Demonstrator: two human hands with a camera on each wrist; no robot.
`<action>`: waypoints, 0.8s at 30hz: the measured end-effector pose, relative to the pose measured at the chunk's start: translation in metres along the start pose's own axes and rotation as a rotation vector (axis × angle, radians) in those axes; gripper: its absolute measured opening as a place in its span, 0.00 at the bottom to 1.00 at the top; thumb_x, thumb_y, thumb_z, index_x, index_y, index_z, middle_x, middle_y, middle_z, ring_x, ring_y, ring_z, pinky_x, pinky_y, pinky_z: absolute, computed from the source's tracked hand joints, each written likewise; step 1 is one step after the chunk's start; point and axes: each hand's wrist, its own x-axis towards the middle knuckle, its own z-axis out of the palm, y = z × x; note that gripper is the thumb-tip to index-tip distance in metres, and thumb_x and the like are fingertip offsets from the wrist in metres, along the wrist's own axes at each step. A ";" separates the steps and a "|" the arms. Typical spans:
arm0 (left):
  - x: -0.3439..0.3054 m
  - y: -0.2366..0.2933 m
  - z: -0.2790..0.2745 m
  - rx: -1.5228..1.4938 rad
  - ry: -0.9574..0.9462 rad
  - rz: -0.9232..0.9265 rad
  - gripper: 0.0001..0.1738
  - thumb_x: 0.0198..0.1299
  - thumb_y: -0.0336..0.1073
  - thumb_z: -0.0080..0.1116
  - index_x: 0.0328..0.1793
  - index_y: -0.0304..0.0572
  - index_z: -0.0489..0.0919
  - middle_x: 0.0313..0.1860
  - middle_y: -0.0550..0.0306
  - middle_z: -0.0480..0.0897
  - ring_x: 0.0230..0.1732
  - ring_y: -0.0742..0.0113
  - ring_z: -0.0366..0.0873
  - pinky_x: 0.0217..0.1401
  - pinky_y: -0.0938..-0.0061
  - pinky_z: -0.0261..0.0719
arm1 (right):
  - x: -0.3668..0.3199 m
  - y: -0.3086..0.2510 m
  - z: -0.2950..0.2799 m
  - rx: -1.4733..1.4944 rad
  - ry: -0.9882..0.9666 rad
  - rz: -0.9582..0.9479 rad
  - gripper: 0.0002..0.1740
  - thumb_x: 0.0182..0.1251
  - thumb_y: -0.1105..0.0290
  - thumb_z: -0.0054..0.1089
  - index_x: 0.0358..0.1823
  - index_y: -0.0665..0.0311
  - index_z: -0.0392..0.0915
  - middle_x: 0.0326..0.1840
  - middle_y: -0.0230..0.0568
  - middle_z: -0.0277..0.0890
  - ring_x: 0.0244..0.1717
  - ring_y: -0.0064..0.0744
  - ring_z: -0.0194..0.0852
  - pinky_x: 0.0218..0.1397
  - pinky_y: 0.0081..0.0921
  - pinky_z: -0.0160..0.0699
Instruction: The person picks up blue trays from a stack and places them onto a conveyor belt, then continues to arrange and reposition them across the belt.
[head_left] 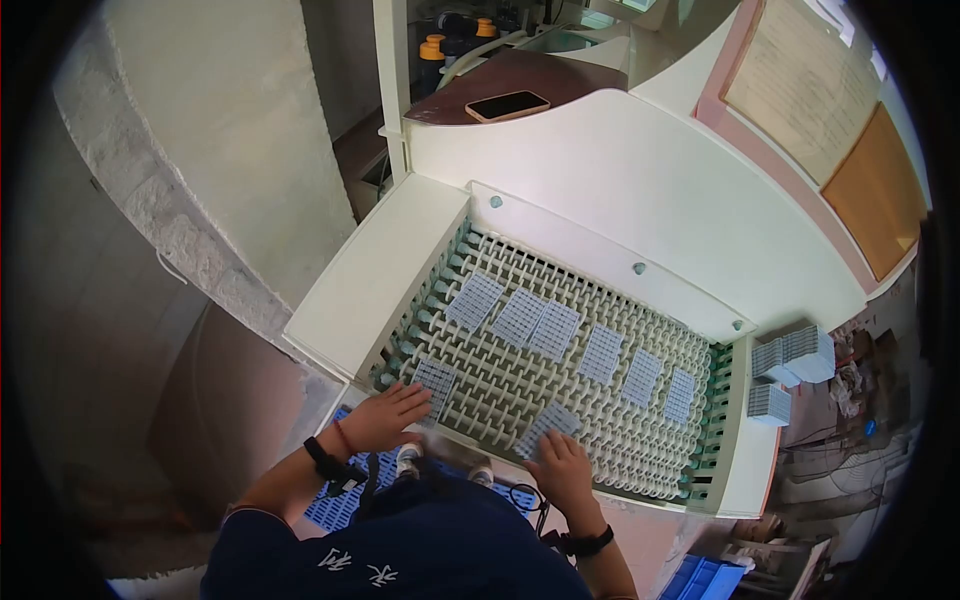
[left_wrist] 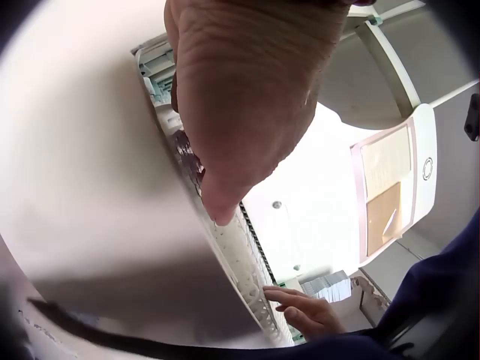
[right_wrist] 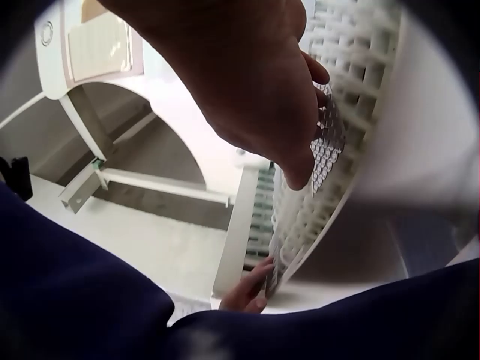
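Observation:
Along the near edge of a white link conveyor belt, my left hand lies with outstretched fingers on the edge of a grey gridded sheet. Further right, my right hand rests its fingers on another gridded sheet, turned at an angle on the belt. In the right wrist view, the fingers and thumb are over this gridded sheet, which shows beyond them. The left wrist view shows mostly the heel of the left hand, hiding most of its sheet.
Several more gridded sheets lie across the belt's middle and far side. Stacks of sheets stand at the right on the white frame. A phone lies on the machine's brown top. A blue crate sits on the floor.

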 end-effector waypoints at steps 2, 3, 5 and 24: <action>-0.001 -0.001 0.001 -0.015 0.024 -0.003 0.30 0.54 0.46 0.59 0.60 0.39 0.68 0.66 0.50 0.64 0.69 0.53 0.57 0.70 0.56 0.55 | 0.024 -0.018 0.003 0.039 -0.011 -0.103 0.26 0.49 0.57 0.64 0.47 0.66 0.73 0.55 0.47 0.70 0.55 0.45 0.68 0.55 0.38 0.67; 0.000 -0.002 0.001 -0.007 0.037 -0.001 0.29 0.54 0.45 0.59 0.60 0.39 0.68 0.66 0.50 0.64 0.69 0.53 0.57 0.70 0.57 0.55 | 0.040 -0.029 0.004 0.071 -0.062 -0.196 0.27 0.49 0.56 0.64 0.47 0.66 0.73 0.55 0.47 0.70 0.56 0.45 0.68 0.55 0.37 0.67; 0.001 -0.004 0.002 0.002 0.052 0.005 0.29 0.54 0.45 0.59 0.60 0.39 0.68 0.66 0.49 0.64 0.69 0.53 0.57 0.70 0.57 0.55 | 0.061 -0.046 0.011 0.100 -0.111 -0.288 0.27 0.50 0.56 0.63 0.48 0.66 0.73 0.55 0.47 0.70 0.56 0.44 0.68 0.55 0.36 0.67; 0.049 0.025 -0.031 -0.112 0.184 0.091 0.25 0.47 0.42 0.66 0.50 0.38 0.73 0.60 0.40 0.68 0.64 0.42 0.62 0.64 0.56 0.63 | -0.127 0.357 -0.150 0.588 1.029 1.280 0.35 0.58 0.45 0.56 0.53 0.71 0.69 0.45 0.49 0.69 0.44 0.40 0.69 0.45 0.37 0.70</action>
